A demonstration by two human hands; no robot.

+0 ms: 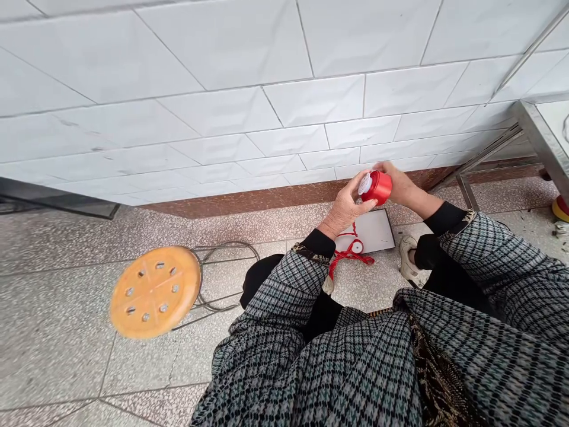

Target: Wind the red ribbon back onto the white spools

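Left hand point(345, 207), right hand point(397, 184) — both gripping a red ribbon spool point(376, 187).

White glazed wall tiles point(222, 77) fill the far side above a reddish-brown skirting band point(249, 203). The near floor is speckled stone tile point(57, 344), with a round orange stool point(154, 292) on wire legs at left and a steel-framed table point(540, 139) at far right.

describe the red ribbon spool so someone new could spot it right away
Start at the white tiled wall and drop to its brown skirting. Just below it, the person's left hand and right hand hold up a red ribbon spool between them. Its white end faces left, unlike the loose red ribbon below it.
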